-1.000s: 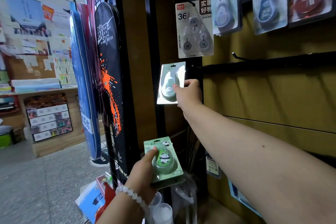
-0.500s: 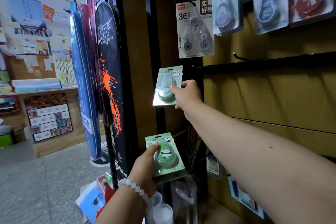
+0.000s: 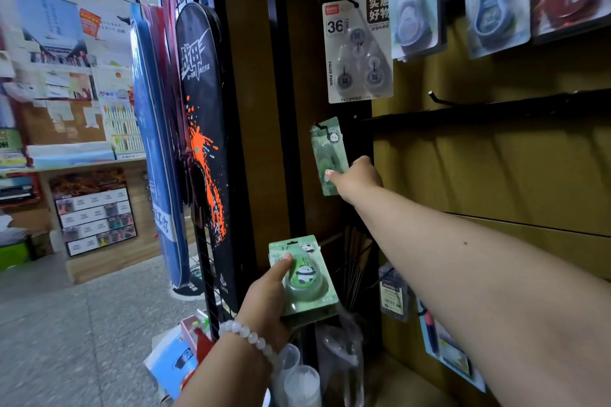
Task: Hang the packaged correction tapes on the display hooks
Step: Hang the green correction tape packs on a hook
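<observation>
Green card of the upper correction tape package (image 3: 330, 155) had turned edge-on toward the camera compared with half a second earlier, when its face was in full view, and its top hole now sat at the tip of a black display hook (image 3: 318, 126) on the dark upright. The right hand (image 3: 357, 178) had moved with it and pinched the package at its lower right edge, thumb on the front. The left hand (image 3: 267, 297) stayed low, gripping a second green package (image 3: 302, 277) with the thumb across its face. Above hung a white value pack (image 3: 358, 49) and further blister packs (image 3: 415, 6) on the upper row; a bare hook (image 3: 439, 99) projected from the black rail to the right. A black racket bag (image 3: 205, 129) with orange splashes hung on the wire grid to the left. The outstretched right forearm crossed the lower shelf area. Each green package carried a clear blister over a rounded dispenser with a panda print.
</observation>
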A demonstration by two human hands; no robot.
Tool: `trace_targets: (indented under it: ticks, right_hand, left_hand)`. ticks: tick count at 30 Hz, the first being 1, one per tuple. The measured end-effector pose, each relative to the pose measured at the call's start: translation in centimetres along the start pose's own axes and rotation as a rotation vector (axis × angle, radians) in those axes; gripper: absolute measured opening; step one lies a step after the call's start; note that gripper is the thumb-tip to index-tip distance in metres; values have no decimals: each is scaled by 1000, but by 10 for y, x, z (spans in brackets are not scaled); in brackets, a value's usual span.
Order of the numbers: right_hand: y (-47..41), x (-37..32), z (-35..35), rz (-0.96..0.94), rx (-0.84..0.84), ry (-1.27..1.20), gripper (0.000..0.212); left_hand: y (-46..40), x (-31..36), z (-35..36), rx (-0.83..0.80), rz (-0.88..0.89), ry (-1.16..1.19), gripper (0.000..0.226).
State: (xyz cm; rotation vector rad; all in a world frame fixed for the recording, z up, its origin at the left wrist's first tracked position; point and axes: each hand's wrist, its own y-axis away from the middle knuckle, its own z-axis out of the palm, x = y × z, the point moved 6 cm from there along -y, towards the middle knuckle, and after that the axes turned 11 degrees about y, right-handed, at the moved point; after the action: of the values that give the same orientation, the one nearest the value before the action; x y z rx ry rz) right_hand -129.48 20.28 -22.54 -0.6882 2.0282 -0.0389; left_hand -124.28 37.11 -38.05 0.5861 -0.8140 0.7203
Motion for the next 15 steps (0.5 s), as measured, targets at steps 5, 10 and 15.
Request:
trace_targets:
  ticks: [5, 10, 15]
  right_hand:
    - [40, 36, 8, 17, -49, 68, 88]
    - [117, 87, 53, 138, -518, -107, 78]
    - [128, 104, 60, 175, -513, -155, 60]
  left_hand:
    - [6, 0, -2, 19, 18, 3, 40]
    - [14, -12, -5, 15, 3, -48, 49]
    - [20, -22, -8, 26, -20, -89, 56]
